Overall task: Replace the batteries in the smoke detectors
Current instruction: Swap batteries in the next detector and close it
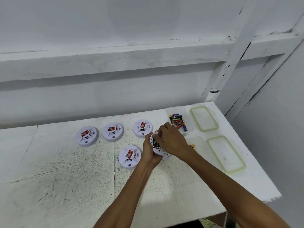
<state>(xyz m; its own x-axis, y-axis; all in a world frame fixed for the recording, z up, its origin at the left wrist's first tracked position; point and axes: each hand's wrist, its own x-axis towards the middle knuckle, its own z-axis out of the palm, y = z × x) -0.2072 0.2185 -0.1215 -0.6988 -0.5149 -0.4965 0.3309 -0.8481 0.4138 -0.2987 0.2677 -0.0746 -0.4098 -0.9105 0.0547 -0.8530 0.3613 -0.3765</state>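
On the white table [65,178], four smoke detectors [130,156] lie face-up, seemingly still to do. The left hand [150,153] grips a fifth detector [162,151], opened; the right fingers [160,137] curl onto its batteries [155,143], grip unclear.

We face a white-painted wall [115,22], plain and evenly lit, with soft shadows. A thick white ledge [115,55] runs across it and throws a grey band of shade beneath. At right a white post [236,60] crosses the ledge, slanted in our wide view, its paint chipped dark along the edges. A second wall [279,120] closes the corner there. Below stands a white table [65,178], top scuffed, scratched grey, with a seam running front to back.
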